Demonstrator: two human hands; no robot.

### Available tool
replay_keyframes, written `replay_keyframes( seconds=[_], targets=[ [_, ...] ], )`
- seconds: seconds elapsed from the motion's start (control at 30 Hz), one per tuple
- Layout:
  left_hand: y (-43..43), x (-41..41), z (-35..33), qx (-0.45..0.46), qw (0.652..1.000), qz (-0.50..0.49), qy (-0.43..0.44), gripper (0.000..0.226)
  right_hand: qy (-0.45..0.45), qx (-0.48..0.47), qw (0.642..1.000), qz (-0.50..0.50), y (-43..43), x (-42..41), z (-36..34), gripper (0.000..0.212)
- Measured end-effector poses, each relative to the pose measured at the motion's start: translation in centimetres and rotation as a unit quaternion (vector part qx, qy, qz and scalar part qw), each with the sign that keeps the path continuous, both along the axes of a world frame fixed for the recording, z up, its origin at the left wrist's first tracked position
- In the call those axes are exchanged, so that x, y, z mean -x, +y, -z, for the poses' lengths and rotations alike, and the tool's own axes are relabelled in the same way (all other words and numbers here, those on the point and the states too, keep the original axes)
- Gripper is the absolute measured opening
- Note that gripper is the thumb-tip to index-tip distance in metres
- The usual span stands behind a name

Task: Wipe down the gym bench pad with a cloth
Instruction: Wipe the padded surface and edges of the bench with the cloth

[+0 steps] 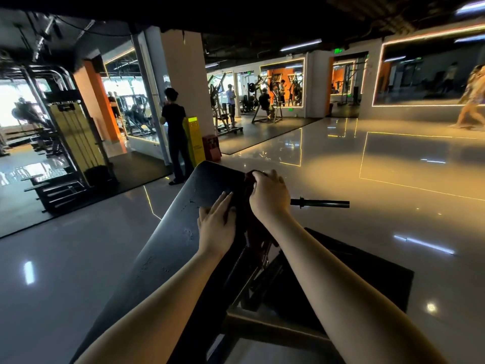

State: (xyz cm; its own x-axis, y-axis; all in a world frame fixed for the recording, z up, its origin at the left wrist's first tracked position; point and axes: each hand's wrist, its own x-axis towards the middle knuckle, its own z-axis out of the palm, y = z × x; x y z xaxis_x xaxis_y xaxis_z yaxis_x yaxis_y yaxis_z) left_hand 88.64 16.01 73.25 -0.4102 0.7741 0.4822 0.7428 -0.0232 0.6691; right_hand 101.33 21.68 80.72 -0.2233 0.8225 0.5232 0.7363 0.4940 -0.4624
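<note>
A long black gym bench pad [178, 232] runs from the bottom left up toward the middle, its surface scuffed and cracked in spots. My left hand [217, 227] lies flat on the pad near its right edge, fingers stretched forward. My right hand [270, 195] is closed on a dark reddish cloth [253, 224] at the pad's right edge. The cloth hangs down along the side of the pad, below my right hand.
A black bar [322, 204] sticks out to the right behind my right hand. The bench frame and a dark floor mat [367, 274] lie below on the glossy floor. A person in black [175, 135] stands beyond the pad's far end, beside a yellow stand [195, 140]. Weight machines line the left side.
</note>
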Motion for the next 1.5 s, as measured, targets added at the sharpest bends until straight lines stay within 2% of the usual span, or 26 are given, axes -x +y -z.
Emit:
replay_keyframes(
  seconds=[0.2, 0.33, 0.4, 0.63, 0.77, 0.87, 0.97, 1.13, 1.23, 1.37, 1.5],
  targets=[
    [1.4, 1.1, 0.2, -0.02, 1.0, 0.007, 0.004, 0.059, -0.113, -0.017, 0.993, -0.019, 1.7, 3.8, -2.2, 0.034],
    [1.8, 2.0, 0.0, -0.042, 0.999, 0.016, -0.011, 0.061, -0.124, -0.042, 0.991, 0.025, 0.9, 2.8, -0.7, 0.039],
    [2.3, 3.4, -0.2, -0.042, 0.999, 0.024, 0.019, 0.057, -0.123, -0.061, 0.989, 0.052, 0.5, 2.4, -0.1, 0.036],
    [5.2, 11.6, 0.2, 0.048, 0.994, -0.025, 0.096, 0.067, -0.158, -0.004, 0.987, 0.04, 3.2, 7.8, -2.2, 0.039],
    [5.5, 11.9, 1.2, 0.028, 0.991, -0.035, 0.123, 0.062, -0.164, 0.01, 0.986, 0.01, 5.7, 13.4, -2.1, 0.039],
    [5.7, 12.5, 1.6, 0.023, 0.99, -0.031, 0.137, 0.061, -0.201, 0.0, 0.979, -0.016, 6.3, 16.2, -1.8, 0.043],
    [5.9, 13.3, 1.3, 0.019, 0.991, -0.031, 0.131, 0.063, -0.206, 0.014, 0.978, -0.027, 6.4, 15.4, -1.5, 0.051],
    [6.2, 14.0, 0.8, 0.036, 0.993, -0.046, 0.101, 0.061, -0.188, -0.003, 0.981, 0.055, 6.2, 14.6, -1.0, 0.051],
    [6.1, 14.3, 1.1, 0.016, 0.996, -0.034, 0.086, 0.06, -0.195, 0.018, 0.979, 0.058, 7.3, 16.5, -1.6, 0.053],
    [6.5, 14.6, 1.7, -0.012, 0.998, -0.03, 0.062, 0.057, -0.207, 0.035, 0.978, 0.003, 9.5, 19.9, -2.2, 0.054],
    [6.4, 14.9, 2.3, -0.082, 0.996, -0.017, -0.019, 0.058, -0.237, 0.016, 0.968, -0.08, 10.1, 23.5, -1.0, 0.042]
  ],
)
